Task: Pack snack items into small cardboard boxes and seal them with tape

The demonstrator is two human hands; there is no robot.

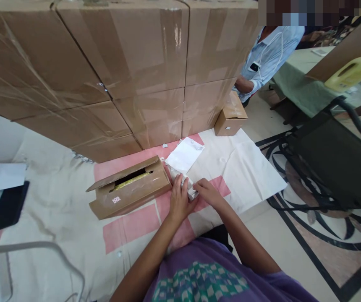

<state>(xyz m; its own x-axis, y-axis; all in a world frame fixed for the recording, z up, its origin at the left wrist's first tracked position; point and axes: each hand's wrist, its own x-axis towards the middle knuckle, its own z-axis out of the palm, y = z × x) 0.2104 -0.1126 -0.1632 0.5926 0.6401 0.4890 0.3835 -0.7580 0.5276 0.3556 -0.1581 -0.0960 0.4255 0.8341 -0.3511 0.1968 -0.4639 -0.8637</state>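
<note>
one white box [192,193], held by left hand [179,198] and right hand [207,192], slants lengthwise toward near right.

small white item [193,194]: narrow, box-like, markings too small to read. sits gripped in the left hand [179,199], partly hidden under its fingers, with fingertips of the right hand [207,192] meeting the near end. slants from upper left to lower right, near end facing the wearer. lies low over the pink-and-white cloth [142,220], just right of the open cardboard carton [149,191].
</note>
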